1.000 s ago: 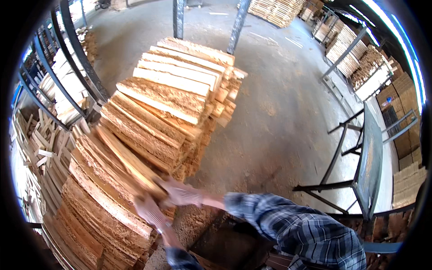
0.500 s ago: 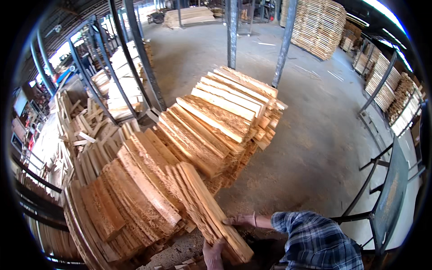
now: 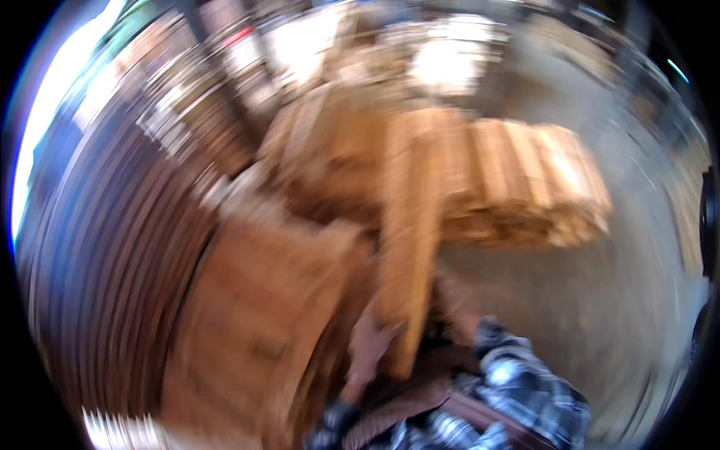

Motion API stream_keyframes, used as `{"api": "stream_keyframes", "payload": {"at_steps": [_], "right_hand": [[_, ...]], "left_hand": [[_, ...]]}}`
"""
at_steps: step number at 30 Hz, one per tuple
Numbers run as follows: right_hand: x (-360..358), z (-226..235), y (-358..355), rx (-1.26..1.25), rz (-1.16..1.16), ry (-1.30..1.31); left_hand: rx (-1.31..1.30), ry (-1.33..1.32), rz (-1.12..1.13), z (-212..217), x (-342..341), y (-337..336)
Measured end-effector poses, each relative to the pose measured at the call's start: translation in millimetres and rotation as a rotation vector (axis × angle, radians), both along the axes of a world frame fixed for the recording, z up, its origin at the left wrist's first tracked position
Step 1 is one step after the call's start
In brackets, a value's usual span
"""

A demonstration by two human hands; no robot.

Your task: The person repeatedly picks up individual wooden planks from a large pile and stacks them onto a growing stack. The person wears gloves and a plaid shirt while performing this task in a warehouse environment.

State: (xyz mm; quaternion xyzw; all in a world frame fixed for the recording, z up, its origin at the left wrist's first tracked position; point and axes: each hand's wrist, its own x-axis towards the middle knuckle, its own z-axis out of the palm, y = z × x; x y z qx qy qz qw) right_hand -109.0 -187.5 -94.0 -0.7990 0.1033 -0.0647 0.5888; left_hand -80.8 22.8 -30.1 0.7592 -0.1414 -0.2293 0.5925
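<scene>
Long boards (image 3: 409, 240) run from close to us toward the plank pile (image 3: 536, 165), their far end in front of it from our view; blur keeps us from telling whether they touch it. The floor (image 3: 547, 296) lies on the pile's near side and past its right end, and we would do well to place our feet surely there. The brown wooden stack (image 3: 244, 322) sits nearer us than the pile and to its left, so we should swing the load clear of its edge. The boards are best kept together, since so much length reaches toward the pile. Our left hand (image 3: 370, 343) grips their left edge; our right hand (image 3: 454, 297) is blurred at their right edge, and how firmly it closes we cannot tell. Even pressure from both should prevent slipping.
</scene>
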Motion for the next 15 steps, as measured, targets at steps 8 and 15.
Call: {"api": "stream_keyframes", "payload": {"at_steps": [8,15], "right_hand": [[12,122,130,0.767,0.504,-0.058],[81,181,311,0.755,0.853,-0.178]], "left_hand": [[0.049,-0.298,0.274,83,-35,133],[-0.492,-0.327,0.528,98,-10,283]]}}
